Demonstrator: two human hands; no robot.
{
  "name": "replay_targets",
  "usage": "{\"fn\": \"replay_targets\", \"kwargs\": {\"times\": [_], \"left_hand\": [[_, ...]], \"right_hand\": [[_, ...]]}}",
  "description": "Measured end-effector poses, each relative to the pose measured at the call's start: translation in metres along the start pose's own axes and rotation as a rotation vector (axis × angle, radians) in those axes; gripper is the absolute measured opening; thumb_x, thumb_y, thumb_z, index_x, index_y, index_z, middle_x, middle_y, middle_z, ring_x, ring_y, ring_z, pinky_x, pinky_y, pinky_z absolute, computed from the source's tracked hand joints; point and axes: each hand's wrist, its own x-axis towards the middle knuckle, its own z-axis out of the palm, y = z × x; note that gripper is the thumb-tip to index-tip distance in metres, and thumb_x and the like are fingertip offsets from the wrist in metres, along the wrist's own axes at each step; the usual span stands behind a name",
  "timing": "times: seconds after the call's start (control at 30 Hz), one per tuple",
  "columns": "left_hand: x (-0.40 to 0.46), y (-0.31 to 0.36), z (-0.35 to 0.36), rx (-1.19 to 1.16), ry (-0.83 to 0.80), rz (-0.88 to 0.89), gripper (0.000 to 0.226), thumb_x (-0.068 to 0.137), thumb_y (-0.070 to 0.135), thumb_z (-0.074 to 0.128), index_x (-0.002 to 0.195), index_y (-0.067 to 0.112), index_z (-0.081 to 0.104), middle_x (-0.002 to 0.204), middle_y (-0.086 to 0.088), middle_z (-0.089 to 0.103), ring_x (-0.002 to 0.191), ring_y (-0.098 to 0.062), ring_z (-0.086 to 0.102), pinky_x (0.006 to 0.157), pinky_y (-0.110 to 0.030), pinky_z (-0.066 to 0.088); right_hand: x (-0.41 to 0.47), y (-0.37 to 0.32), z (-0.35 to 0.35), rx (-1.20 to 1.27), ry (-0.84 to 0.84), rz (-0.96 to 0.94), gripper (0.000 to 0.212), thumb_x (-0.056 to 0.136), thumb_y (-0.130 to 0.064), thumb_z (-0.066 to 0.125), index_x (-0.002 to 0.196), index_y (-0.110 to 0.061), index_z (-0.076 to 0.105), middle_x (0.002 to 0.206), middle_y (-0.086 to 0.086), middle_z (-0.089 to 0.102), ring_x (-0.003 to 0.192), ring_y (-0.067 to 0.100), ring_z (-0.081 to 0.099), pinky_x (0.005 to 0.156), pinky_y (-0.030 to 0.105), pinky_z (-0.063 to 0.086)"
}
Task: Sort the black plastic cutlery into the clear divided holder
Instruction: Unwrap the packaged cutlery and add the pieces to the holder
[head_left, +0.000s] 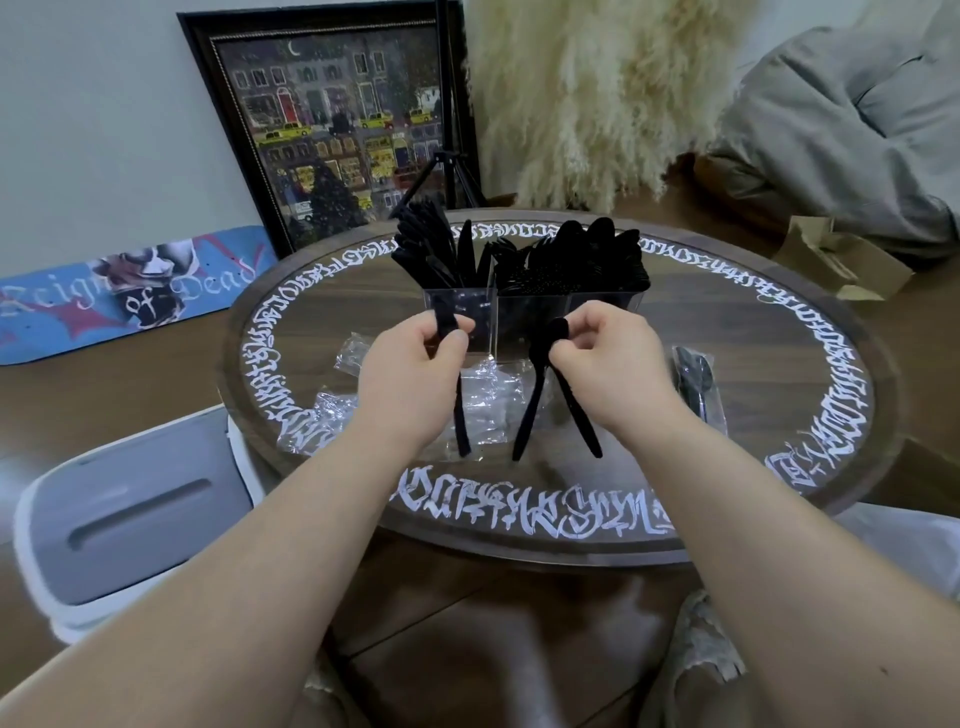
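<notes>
The clear divided holder (511, 322) stands at the middle of the round table (727, 332), packed with black forks, knives and spoons sticking up. My left hand (410, 379) pinches one black piece of cutlery (461, 421) near its top, its handle hanging down. My right hand (608, 364) grips two black pieces (535, 405) near their heads; their handles splay downward over the table. Both hands hover just in front of the holder. Which kinds of cutlery the held pieces are I cannot tell.
Crumpled clear wrappers (488, 400) lie under my hands. A wrapped cutlery pack (696, 384) sits at the right of the table. A white bin (124, 514) stands at the left, a cardboard box (836, 260) at the far right, a framed picture (337, 119) behind.
</notes>
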Motion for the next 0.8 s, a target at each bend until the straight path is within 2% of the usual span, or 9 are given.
{"fn": "replay_targets", "kwargs": {"times": [0.07,0.2,0.3,0.37,0.4,0.5,0.57,0.7,0.8], "left_hand": [[-0.001,0.0,-0.008,0.068,0.065,0.057,0.016,0.093,0.022,0.056,0.095,0.032,0.068,0.057,0.014,0.053,0.05,0.0,0.047,0.052,-0.018,0.035],[0.004,0.017,-0.032,0.076,0.23,0.199,0.013,0.088,0.019,0.064,0.088,0.032,0.066,0.072,0.021,0.061,0.064,0.009,0.054,0.065,-0.011,0.042],[0.018,0.035,-0.049,0.043,0.31,0.249,0.021,0.093,0.017,0.055,0.085,0.036,0.059,0.075,0.017,0.062,0.072,0.001,0.06,0.07,-0.019,0.047],[0.029,0.044,-0.054,0.059,0.315,0.28,0.019,0.094,0.015,0.049,0.087,0.026,0.062,0.079,0.003,0.066,0.078,-0.018,0.063,0.073,-0.035,0.05],[0.034,0.048,-0.055,0.102,0.323,0.306,0.016,0.094,0.016,0.049,0.09,0.02,0.064,0.08,-0.001,0.067,0.078,-0.02,0.062,0.073,-0.036,0.049],[0.05,0.054,-0.053,0.199,0.33,0.381,0.013,0.091,0.016,0.053,0.089,0.013,0.065,0.077,0.005,0.063,0.073,-0.013,0.056,0.068,-0.028,0.042],[0.059,0.053,-0.048,0.24,0.301,0.4,0.012,0.09,0.016,0.054,0.086,0.012,0.064,0.075,0.005,0.062,0.072,-0.016,0.056,0.066,-0.03,0.041],[0.073,0.041,-0.033,0.382,0.243,0.345,0.013,0.091,0.02,0.055,0.088,0.012,0.065,0.08,0.001,0.068,0.077,-0.019,0.058,0.064,-0.026,0.031],[0.08,0.03,-0.02,0.42,0.15,0.258,0.02,0.094,0.022,0.05,0.087,0.01,0.064,0.081,-0.004,0.07,0.082,-0.023,0.063,0.075,-0.035,0.044]], "right_hand": [[0.0,0.0,-0.003,0.028,0.027,0.013,0.01,0.085,-0.016,0.059,0.077,-0.021,0.06,0.069,-0.006,0.062,0.064,0.009,0.053,0.058,0.025,0.038],[0.002,-0.005,-0.006,0.084,0.091,0.02,0.008,0.083,-0.014,0.061,0.076,-0.018,0.061,0.069,-0.006,0.061,0.063,0.009,0.051,0.059,0.024,0.041],[0.003,-0.009,-0.005,0.13,0.119,0.004,0.011,0.083,-0.016,0.064,0.073,-0.019,0.061,0.065,-0.008,0.057,0.062,0.008,0.049,0.057,0.022,0.037],[0.003,-0.013,-0.003,0.169,0.119,0.003,0.012,0.084,-0.016,0.064,0.073,-0.019,0.061,0.064,-0.007,0.057,0.063,0.01,0.05,0.058,0.023,0.039],[0.003,-0.014,-0.002,0.181,0.119,0.003,0.013,0.084,-0.016,0.065,0.072,-0.019,0.06,0.064,-0.007,0.057,0.063,0.011,0.051,0.059,0.023,0.04],[0.003,-0.016,-0.001,0.201,0.116,0.01,0.015,0.084,-0.016,0.064,0.07,-0.02,0.06,0.064,-0.008,0.058,0.062,0.01,0.052,0.058,0.02,0.039],[0.003,-0.016,-0.001,0.209,0.107,0.013,0.015,0.085,-0.016,0.065,0.071,-0.02,0.06,0.065,-0.008,0.058,0.061,0.008,0.051,0.056,0.017,0.04],[0.005,-0.015,-0.003,0.188,0.106,-0.001,0.015,0.085,-0.017,0.065,0.071,-0.021,0.06,0.065,-0.01,0.058,0.062,0.007,0.05,0.06,0.021,0.04],[0.007,-0.013,-0.005,0.167,0.095,-0.008,0.014,0.085,-0.018,0.065,0.072,-0.021,0.061,0.066,-0.01,0.059,0.064,0.007,0.052,0.062,0.022,0.042]]}}
